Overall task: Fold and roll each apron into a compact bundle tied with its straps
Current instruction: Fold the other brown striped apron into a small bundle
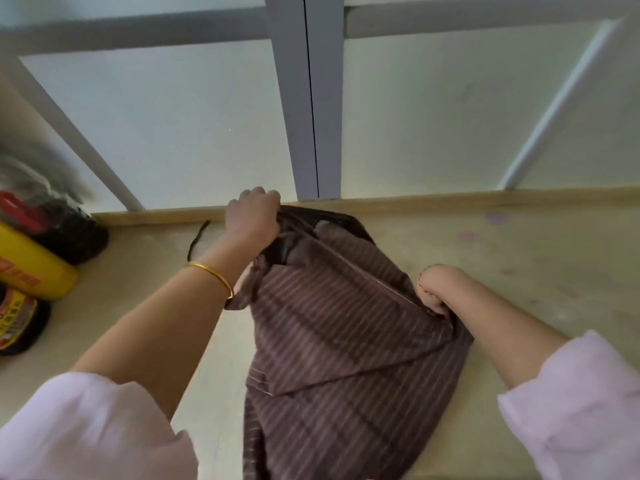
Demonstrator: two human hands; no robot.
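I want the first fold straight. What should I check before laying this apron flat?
1. Left hand grips the apron at its far edge: ok.
2. Right hand grips its right edge: ok.
3. Apron flat on the table: not ok, it is bunched and creased.
4. Straps accounted for: cannot tell; one dark strap lies on the table beside the left hand, no other shows.
5. Bottles apart from the apron: ok, they stand at the table's left edge.

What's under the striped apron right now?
Wooden tabletop shows around the apron, and a dark strap lies beside the left hand. That hand and the right hand grip its upper edge; anything beneath the cloth is covered.
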